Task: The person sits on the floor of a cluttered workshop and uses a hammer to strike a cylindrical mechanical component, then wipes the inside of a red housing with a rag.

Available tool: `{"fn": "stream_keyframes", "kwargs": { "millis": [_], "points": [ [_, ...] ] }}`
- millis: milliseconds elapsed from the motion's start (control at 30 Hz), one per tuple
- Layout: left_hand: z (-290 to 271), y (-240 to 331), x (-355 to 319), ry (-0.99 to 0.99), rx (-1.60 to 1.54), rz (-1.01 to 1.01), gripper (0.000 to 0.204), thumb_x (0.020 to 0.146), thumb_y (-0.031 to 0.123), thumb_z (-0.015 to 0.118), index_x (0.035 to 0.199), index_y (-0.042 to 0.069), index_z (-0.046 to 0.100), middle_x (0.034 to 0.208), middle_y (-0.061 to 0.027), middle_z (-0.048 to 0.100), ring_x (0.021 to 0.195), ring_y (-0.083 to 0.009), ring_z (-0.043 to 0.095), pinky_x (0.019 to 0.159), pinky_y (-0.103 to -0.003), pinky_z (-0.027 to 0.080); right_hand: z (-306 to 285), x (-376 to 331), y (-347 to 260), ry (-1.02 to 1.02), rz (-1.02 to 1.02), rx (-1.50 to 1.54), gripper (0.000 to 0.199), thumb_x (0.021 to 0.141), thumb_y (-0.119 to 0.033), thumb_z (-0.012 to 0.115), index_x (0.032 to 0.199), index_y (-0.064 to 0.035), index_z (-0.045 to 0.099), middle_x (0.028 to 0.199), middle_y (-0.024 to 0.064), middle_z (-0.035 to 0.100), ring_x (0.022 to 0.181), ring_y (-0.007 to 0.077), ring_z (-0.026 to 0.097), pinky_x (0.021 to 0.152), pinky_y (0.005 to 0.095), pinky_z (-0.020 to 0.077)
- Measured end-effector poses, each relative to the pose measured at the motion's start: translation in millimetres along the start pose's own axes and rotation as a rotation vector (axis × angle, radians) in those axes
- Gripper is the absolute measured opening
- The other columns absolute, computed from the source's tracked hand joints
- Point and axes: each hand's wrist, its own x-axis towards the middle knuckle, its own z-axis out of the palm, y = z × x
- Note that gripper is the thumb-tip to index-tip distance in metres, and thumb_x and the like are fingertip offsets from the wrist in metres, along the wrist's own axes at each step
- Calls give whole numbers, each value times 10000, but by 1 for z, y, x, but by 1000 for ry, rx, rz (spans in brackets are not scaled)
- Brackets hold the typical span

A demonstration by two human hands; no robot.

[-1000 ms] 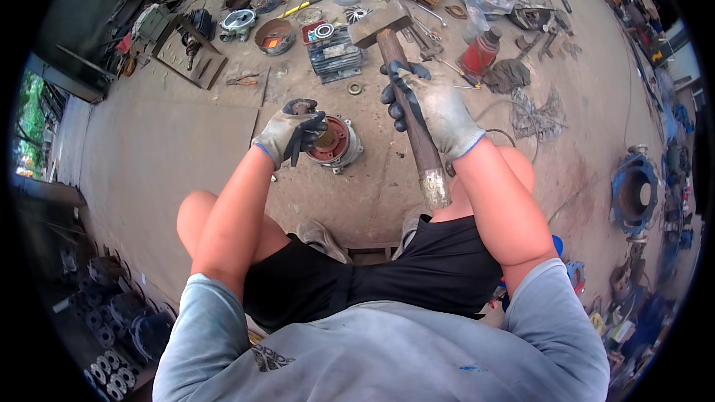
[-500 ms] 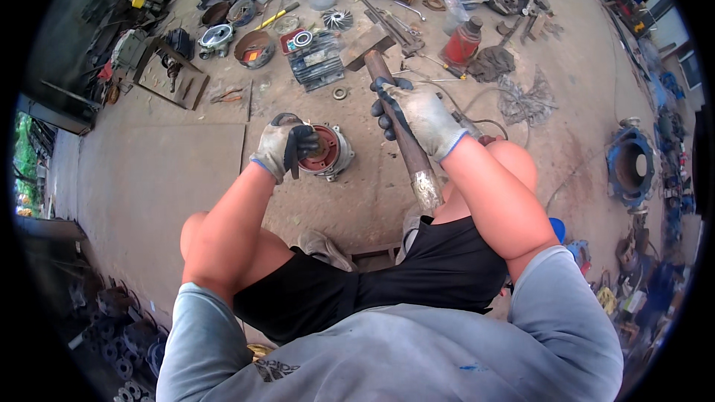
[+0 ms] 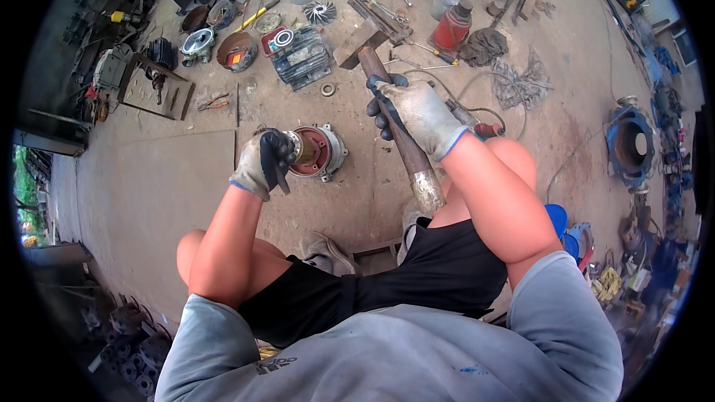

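Both my hands wear grey-white gloves with dark fingertips. My left hand (image 3: 262, 161) is closed on a brass-coloured cylinder (image 3: 304, 147), at the left side of a round metal housing (image 3: 337, 150). The housing stands on the floor, its red-painted inside facing up. I cannot tell whether the cylinder touches it. A dark narrow piece hangs below my left fingers; its kind is unclear. To the right, my right hand (image 3: 417, 112) wraps round a thick metal bar (image 3: 406, 145), rusty brown with a shiny worn lower end. The bar slants, its lower end close to my right knee.
Ahead lie a finned motor body (image 3: 302, 58), a small ring (image 3: 328, 89), a metal block (image 3: 361, 45) and a red bottle jack (image 3: 451, 27). Pliers (image 3: 214, 102) rest near an angled metal frame (image 3: 175, 100). A flat sheet (image 3: 160, 201) covers floor at left; a blue casting (image 3: 631, 152) sits right.
My left hand has moved left relative to the housing, and more of the brass-coloured cylinder shows. The right hand keeps its hold on the bar. The view has shifted slightly.
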Motion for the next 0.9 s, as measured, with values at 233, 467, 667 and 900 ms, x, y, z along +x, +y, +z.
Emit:
{"fn": "stream_keyframes", "kwargs": {
  "millis": [233,467,667,900],
  "points": [
    [35,36,-65,239,-25,-63,59,861,113,569,831,63,558,682,-62,500,557,-197,509,464,-313,408,-8,12,-11,-41,-8,-23,257,1072,-279,631,1132,-30,628,831,58,676,648,148,619,562,327,543],
    [75,57,-145,187,123,-25,190,834,12,539,1018,-13,581,685,-69,511,499,-220,528,434,-321,419,-28,18,-21,-19,-55,21,264,1078,-259,619,1113,2,613,805,81,692,654,174,647,564,331,553],
    [77,26,-135,117,121,-112,146,826,-7,539,966,-31,575,696,-118,549,509,-245,586,423,-323,457,-50,16,-22,0,-121,6,252,1073,-273,637,1174,-43,628,887,67,699,670,142,628,586,321,554],
    [-15,-62,-117,84,112,-301,136,954,160,608,1010,37,630,736,-84,609,547,-226,622,420,-308,463,-64,-7,-10,-41,-32,-14,276,1063,-302,654,1171,-51,623,852,61,692,664,131,624,576,318,547]
  ]
}}
